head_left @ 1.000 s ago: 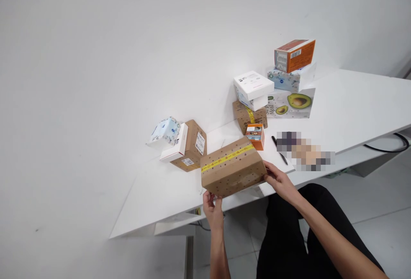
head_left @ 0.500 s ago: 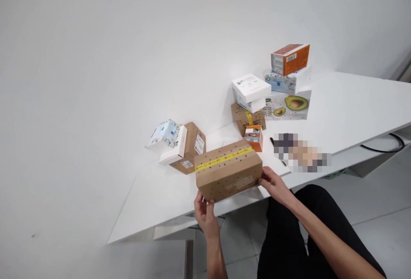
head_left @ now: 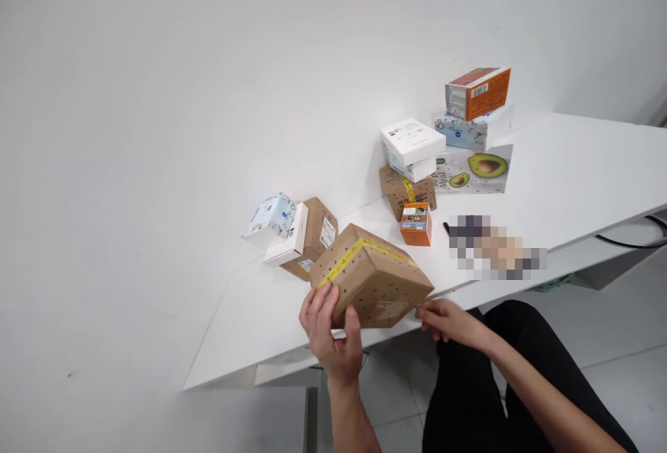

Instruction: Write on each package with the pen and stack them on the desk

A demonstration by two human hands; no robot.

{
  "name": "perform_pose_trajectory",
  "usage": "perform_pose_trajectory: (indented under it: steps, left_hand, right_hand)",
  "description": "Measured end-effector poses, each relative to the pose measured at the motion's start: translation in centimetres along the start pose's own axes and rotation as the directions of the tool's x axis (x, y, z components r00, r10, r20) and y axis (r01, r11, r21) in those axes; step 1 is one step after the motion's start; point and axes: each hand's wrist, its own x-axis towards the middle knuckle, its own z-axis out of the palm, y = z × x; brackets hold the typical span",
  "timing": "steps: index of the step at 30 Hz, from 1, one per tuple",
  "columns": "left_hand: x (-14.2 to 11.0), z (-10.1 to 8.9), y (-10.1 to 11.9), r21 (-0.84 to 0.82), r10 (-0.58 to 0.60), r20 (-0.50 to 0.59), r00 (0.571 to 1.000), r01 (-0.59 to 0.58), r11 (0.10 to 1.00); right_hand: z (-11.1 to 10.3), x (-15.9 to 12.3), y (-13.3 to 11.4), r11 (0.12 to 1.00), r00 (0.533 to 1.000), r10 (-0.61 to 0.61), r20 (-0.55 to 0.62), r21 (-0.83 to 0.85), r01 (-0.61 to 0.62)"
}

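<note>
The brown cardboard carton (head_left: 380, 290) with yellow tape (head_left: 341, 263) is held tilted at the front edge of the bench (head_left: 244, 314). One end is gripped by the left hand (head_left: 332, 345), fingers spread over it and thumb pressed on the near face. The right hand (head_left: 453, 321) is half curled beside the opposite lower corner; whether contact is made cannot be told. Stiff, flat walls are to be expected; the weight cannot be judged. Opposite ends are best gripped, the smooth tape avoided. Movement is limited by the small orange box (head_left: 415, 231) beyond and the labelled carton (head_left: 313, 244) at left; room is offered toward the left corner.
</note>
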Motion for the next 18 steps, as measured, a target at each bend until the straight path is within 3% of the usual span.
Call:
perform_pose_trajectory:
  steps: [2,4,7,10,12,14,18]
  left_hand:
    - [0.5,0.6,0.4,0.009,0.034,0.019,0.999,-0.034,0.999]
    - [0.9,1.1,0.7,0.014,0.052,0.03,0.998,-0.053,0.999]
    - [1.3,1.6,1.1,0.025,0.066,0.041,0.997,-0.067,0.997]
    - [1.4,1.9,1.2,0.037,0.078,0.059,0.995,-0.08,0.996]
    - [1.3,1.8,1.1,0.04,0.078,0.066,0.995,-0.081,0.996]
    - [1.2,1.6,0.9,0.037,0.073,0.067,0.995,-0.076,0.996]
    - [1.3,1.5,0.4,0.038,0.069,0.071,0.995,-0.072,0.997]
  right_hand:
    - [-2.8,-0.5,-0.8,0.993,0.988,-0.013,-0.155,-0.119,-0.005]
    - [-5.4,-0.8,-1.7,0.935,0.926,-0.106,-0.363,-0.352,-0.031]
    - [-7.7,-0.4,-3.1,0.731,0.826,-0.193,-0.529,-0.639,-0.239]
    - [-8.4,0.8,-3.9,0.535,0.778,-0.166,-0.606,-0.718,-0.445]
    - [-8.4,1.9,-4.1,0.461,0.765,-0.114,-0.634,-0.716,-0.524]
    - [-8.4,2.7,-4.0,0.432,0.764,-0.06,-0.642,-0.707,-0.56]
    - [-8.5,3.3,-3.8,0.474,0.799,-0.029,-0.6,-0.712,-0.518]
